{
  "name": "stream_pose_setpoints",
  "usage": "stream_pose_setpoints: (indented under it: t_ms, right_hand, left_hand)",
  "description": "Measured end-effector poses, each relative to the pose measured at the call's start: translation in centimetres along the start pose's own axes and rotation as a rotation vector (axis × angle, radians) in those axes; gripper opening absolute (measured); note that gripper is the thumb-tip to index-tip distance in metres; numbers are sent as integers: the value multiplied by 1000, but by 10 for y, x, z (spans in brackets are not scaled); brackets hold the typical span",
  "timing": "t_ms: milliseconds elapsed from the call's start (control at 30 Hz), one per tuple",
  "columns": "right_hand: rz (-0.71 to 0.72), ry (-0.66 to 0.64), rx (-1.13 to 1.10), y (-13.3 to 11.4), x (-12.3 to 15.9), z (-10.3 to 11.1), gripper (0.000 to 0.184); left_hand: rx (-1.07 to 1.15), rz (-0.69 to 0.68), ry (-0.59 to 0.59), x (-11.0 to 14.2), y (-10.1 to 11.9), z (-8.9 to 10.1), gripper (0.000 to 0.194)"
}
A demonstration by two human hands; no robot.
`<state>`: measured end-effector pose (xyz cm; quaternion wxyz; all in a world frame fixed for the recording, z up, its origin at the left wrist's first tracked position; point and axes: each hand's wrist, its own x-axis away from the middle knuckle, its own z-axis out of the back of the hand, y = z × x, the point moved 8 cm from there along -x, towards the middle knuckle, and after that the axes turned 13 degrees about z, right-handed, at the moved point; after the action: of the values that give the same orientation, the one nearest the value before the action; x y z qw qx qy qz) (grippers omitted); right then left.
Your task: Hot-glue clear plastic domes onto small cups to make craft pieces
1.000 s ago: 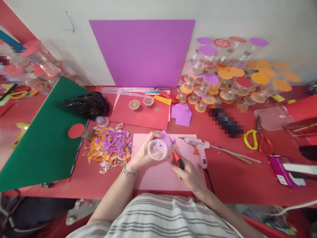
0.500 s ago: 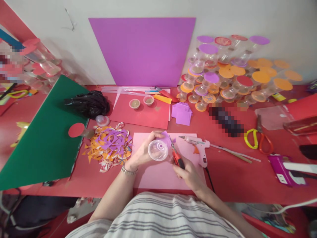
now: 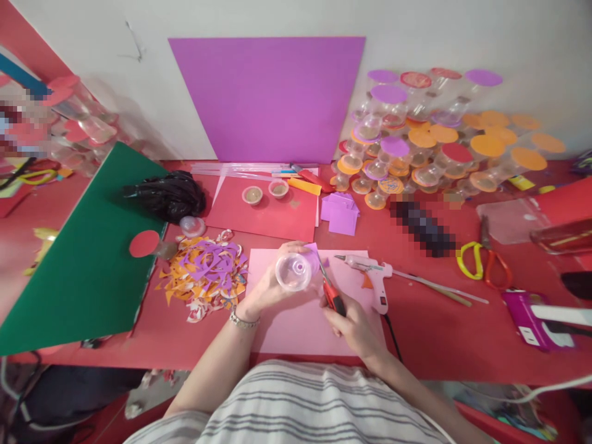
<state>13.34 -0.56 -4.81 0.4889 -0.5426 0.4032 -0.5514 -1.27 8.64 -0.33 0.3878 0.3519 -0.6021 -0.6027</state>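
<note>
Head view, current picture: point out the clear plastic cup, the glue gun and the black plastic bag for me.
Clear plastic cup [image 3: 292, 273]: head view, on its inside, seen through the open end.
Glue gun [image 3: 379, 282]: head view, upper handle.
Black plastic bag [image 3: 174, 196]: head view, middle of its crumpled bulk.

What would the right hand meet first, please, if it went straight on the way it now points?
Probably the clear plastic cup in the left hand, as the right hand points forward and leftward; the scissors it holds appear to reach the purple paper. Depth is hard to judge.
</note>
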Motion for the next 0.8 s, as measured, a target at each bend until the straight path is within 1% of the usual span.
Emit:
stream_pose_setpoints:
  t_ms: [67,133,267,367,500,700,800]
  right_hand:
    - [-37,10,-22,2,0,-1,18]
    - [-60,20,-36,3,0,-1,20]
    - [-71,27,-65,3,0,-2,21]
    - [-52,29,-55,0,0,-2,21]
    - [-24,34,-41,-3,-1,-1,20]
    - [-54,35,-84,3,0,-2,21]
    - [-74,46,-100,5,1,-2,23]
  left_hand:
    - [54,43,48,0,-6,0,68]
    - [85,70,101,0,-11,0,70]
    - [59,30,175,0,-11,4,57]
    - [12,-5,151,-1,-8,3,54]
    - [-38,-14,119,-1,-6,1,51]
    - [-14,26,103,-2,-8,1,51]
    - [-21,20,112,-2,-7,3,52]
